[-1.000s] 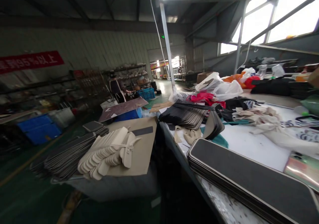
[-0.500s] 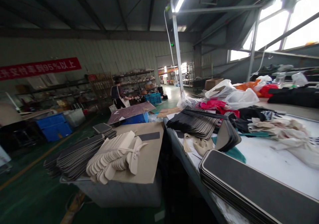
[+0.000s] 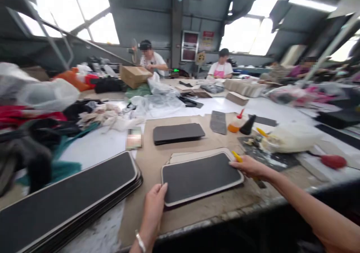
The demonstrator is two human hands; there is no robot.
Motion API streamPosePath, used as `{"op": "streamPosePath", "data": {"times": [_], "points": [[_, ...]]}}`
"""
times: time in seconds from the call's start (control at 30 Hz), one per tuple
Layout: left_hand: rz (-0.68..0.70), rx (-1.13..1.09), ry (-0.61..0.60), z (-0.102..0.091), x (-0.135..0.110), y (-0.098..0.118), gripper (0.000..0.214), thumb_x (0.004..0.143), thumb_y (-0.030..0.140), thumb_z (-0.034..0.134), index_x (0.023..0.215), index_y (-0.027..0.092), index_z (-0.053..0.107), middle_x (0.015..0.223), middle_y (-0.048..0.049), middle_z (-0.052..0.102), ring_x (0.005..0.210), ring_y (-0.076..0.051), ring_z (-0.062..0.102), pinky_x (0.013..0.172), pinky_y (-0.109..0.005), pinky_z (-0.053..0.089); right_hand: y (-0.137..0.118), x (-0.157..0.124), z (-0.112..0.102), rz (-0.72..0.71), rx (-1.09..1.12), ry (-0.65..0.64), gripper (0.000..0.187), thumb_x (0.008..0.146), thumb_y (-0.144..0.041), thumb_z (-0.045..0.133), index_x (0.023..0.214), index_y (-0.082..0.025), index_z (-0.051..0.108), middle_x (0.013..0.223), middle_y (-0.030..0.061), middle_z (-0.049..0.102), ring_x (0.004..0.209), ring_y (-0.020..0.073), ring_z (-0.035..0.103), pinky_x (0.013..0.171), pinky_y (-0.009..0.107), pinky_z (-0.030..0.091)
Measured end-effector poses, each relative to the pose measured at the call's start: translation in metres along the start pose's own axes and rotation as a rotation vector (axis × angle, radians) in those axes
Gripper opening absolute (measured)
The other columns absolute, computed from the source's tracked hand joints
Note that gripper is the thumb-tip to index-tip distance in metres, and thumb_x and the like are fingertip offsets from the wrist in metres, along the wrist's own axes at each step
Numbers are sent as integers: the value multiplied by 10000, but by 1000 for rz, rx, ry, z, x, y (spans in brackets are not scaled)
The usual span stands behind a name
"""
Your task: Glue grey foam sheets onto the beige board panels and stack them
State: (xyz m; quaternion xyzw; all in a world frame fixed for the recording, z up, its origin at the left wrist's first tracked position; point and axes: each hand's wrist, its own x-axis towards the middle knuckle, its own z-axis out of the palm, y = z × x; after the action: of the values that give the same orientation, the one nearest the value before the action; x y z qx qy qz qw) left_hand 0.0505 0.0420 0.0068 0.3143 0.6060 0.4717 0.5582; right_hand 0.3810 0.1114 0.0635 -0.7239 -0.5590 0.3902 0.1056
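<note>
A dark grey rectangular panel [image 3: 199, 176] with rounded corners and a pale border lies in front of me, over a cream piece [image 3: 194, 157]. My left hand [image 3: 154, 204] pinches its left edge between thumb and fingers. At the right edge, my right hand [image 3: 249, 166] grips the panel and also holds a yellow-handled tool [image 3: 237, 156], whose dark flat end pokes out below the fingers. The tool's exact kind is unclear. Just behind is a short stack of dark grey panels [image 3: 179, 132]. Long grey panels [image 3: 75, 195] are stacked to the left.
Brown card [image 3: 149, 166] covers the table here. On the right are an orange bottle with a red tip [image 3: 235, 123], a black cone-shaped bottle [image 3: 248, 125], a white plastic glue container [image 3: 292, 136] and a red-handled tool [image 3: 333, 161]. Cloth and bags lie left; several people sit beyond.
My view has swung right, from the aisle and stacked pieces to the worktable. Both my hands are now in view, holding the panel; neither showed before.
</note>
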Motion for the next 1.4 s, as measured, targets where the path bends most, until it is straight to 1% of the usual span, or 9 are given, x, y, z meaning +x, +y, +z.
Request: {"op": "streamPosePath", "data": {"times": [0.07,0.17,0.27,0.43,0.63,0.9,1.0,1.2,1.4], "points": [[-34,-6,-66,9,4,1,456,565,577,677,648,145,562,559,21,557,548,-146,537,487,-262,432,15,-10,-9,58,65,8,318,819,-375,545,598,-161,464,409,-75,394,345,45,343,366,185,296],[-103,-50,-48,0,3,4,469,452,542,727,669,154,576,549,18,591,505,-144,532,456,-253,416,10,-5,-6,33,100,-11,357,748,-399,579,543,-190,375,352,-93,329,322,38,292,346,181,229],[-153,-63,-21,-7,2,2,433,473,467,746,730,153,595,569,14,624,475,-136,534,444,-246,411,6,3,-1,4,69,-26,354,703,-434,583,545,-193,377,350,-94,322,334,45,303,352,181,237],[-159,-65,-40,-5,3,3,404,497,429,755,746,149,606,566,13,637,515,-150,577,483,-244,432,16,9,-2,-44,43,-45,334,658,-459,580,573,-183,413,401,-81,364,383,56,347,376,183,264],[-166,-75,-8,1,-3,12,459,405,457,777,701,150,607,566,7,638,585,-166,597,498,-232,429,22,15,-3,-86,6,-52,318,628,-429,608,560,-171,435,452,-60,396,437,65,365,406,192,261],[-125,-92,-7,4,-5,15,441,398,480,772,629,147,598,516,29,597,482,-97,496,448,-198,379,19,12,-5,-133,-15,-82,346,619,-485,586,590,-164,459,492,-48,415,469,72,372,426,198,275],[-107,-116,-20,5,-7,17,443,420,504,761,620,144,596,514,23,588,503,-107,518,472,-205,401,20,12,-3,-118,-5,-73,414,592,-564,577,588,-183,415,454,-66,358,419,59,316,391,200,237],[-140,-155,-36,2,-10,22,541,540,606,665,788,127,637,634,-48,650,592,-175,596,515,-270,454,23,15,0,-46,10,-84,458,572,-617,588,585,-206,387,399,-75,323,362,59,291,351,212,218],[-176,-142,-94,-2,-11,25,468,448,511,764,657,129,594,589,-30,637,525,-142,569,494,-242,438,17,5,-4,-28,12,-80,411,668,-584,534,591,-195,423,405,-52,398,366,67,354,379,200,270]]}}
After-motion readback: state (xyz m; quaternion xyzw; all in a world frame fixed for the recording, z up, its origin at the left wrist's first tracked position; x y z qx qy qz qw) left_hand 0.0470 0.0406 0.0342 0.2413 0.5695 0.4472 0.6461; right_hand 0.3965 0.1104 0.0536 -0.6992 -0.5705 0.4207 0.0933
